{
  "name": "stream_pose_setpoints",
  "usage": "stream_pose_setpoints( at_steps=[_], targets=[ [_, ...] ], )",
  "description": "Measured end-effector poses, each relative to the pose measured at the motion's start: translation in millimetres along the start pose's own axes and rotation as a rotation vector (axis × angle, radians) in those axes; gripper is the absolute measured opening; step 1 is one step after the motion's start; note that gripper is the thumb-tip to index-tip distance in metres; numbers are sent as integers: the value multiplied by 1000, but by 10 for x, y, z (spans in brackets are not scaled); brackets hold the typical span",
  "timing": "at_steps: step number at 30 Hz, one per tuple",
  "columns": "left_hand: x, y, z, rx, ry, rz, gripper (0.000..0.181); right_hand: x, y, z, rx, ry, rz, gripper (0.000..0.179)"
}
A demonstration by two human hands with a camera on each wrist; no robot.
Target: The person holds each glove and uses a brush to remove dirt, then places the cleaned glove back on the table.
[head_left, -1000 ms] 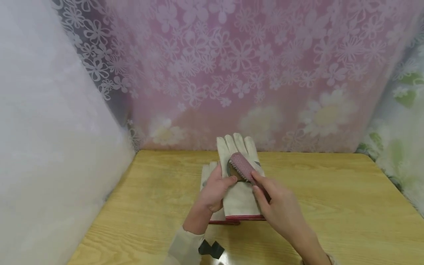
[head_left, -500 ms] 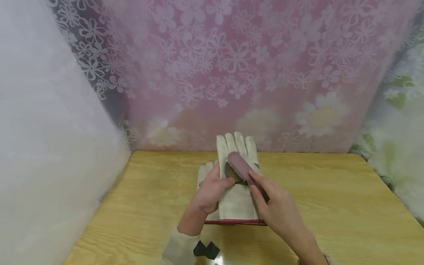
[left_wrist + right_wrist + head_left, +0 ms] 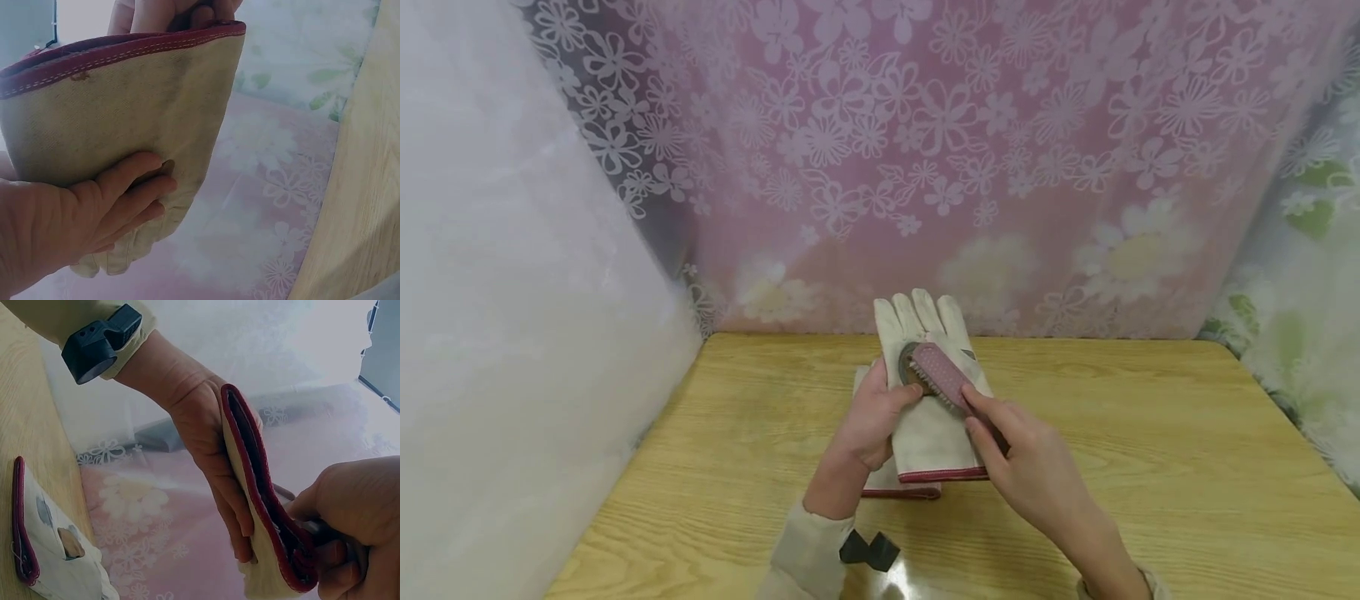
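Observation:
A cream cloth work glove (image 3: 928,446) with a red-trimmed cuff is held up, fingers pointing away from me. My left hand (image 3: 867,421) grips it from the left, thumb on the upper face; the left wrist view shows that hand's fingers (image 3: 134,194) spread along the underside. Between thumb and fingers of my right hand (image 3: 1037,462) is a pink brush (image 3: 942,372), bristles against a dark round patch (image 3: 908,357) on the glove. The brush's handle is mostly hidden by the hand. A second, matching glove (image 3: 65,550) lies on the table, partly covered in the head view.
The wood-grain table (image 3: 1150,467) extends on both sides of the hands. A pink flowered curtain (image 3: 850,167) hangs behind it, with a white sheet (image 3: 535,292) at left and a floral one (image 3: 1307,333) at right. A black device (image 3: 100,344) sits on the left wrist.
The held glove has shifted slightly left and upward, uncovering more of the glove beneath and its cuff. The brush now sits a little further right on the patch, still gripped the same way.

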State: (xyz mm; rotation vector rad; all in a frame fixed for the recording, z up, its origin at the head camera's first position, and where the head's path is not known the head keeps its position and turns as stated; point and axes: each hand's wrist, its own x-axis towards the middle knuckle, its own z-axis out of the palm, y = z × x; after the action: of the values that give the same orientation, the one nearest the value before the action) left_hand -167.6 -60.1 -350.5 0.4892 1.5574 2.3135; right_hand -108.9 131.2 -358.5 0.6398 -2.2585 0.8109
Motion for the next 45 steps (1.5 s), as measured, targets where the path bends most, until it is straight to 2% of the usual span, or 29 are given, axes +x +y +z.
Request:
stream_pose_setpoints(
  at_steps=[4, 7, 9, 13, 17, 23, 26, 34, 37, 40, 45],
  targets=[
    [-2, -2, 22, 23, -63, -37, 67, 16, 22, 11, -9, 25, 5, 44],
    [-7, 3, 28, 39, -83, -47, 68, 38, 34, 32, -6, 37, 4, 44],
    [-5, 6, 14, 42, -68, -23, 68, 51, 34, 45, -1, 35, -5, 43],
    [-8, 27, -26, 35, 2, 26, 64, 65, 19, 52, -3, 20, -31, 42],
    [-15, 40, -43, 24, 32, 30, 63, 60, 7, 36, -8, 14, -43, 41],
    [-23, 14, 28, 46, -87, -31, 65, 37, 36, 28, -16, 34, -11, 42],
    [-18, -5, 56, 54, -109, -41, 65, 23, 55, 32, -16, 41, 14, 42],
    [33, -53, -24, 38, -6, 6, 64, 6, 46, 40, -41, -9, 15, 39],
    [43, -59, -50, 26, 10, 9, 65, 4, 34, 35, -42, -29, 29, 38],
    [40, -73, -43, 13, -18, -6, 66, -2, 34, 31, -44, -35, 40, 38],
    [18, -125, 10, 31, -90, -66, 68, -18, 63, 30, -51, -21, 53, 39]
  ],
)
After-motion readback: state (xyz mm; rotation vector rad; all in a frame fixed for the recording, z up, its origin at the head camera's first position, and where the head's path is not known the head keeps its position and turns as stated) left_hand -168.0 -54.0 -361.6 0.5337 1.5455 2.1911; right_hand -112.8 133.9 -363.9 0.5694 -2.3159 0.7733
